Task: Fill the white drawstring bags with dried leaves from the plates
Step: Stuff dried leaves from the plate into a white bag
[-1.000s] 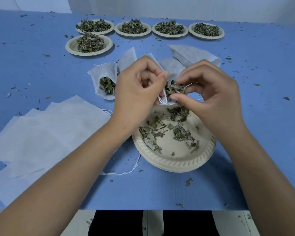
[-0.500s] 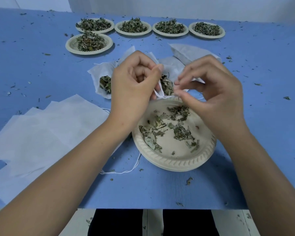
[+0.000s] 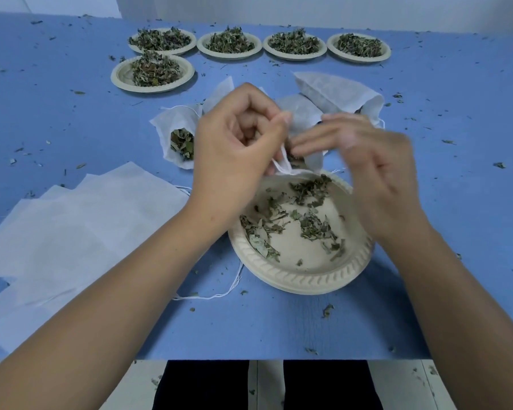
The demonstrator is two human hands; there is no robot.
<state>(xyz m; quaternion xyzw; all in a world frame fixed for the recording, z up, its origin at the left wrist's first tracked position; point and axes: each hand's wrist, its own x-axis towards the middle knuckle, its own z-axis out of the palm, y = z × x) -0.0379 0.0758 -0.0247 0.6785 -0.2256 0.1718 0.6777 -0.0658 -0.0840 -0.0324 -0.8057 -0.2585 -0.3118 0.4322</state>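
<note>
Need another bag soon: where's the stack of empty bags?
Head view: the stack of empty bags lies at near left on the blue table, just left of the near plate.

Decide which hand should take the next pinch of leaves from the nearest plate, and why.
Probably the right hand: empty and open over the near plate and its leaves. The left hand is pinching the bag.

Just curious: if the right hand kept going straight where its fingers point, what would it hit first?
Probably the open white bag the left hand holds; the right hand points left at its mouth. Blur hides depth, so the left hand's fingertips might come first.
</note>
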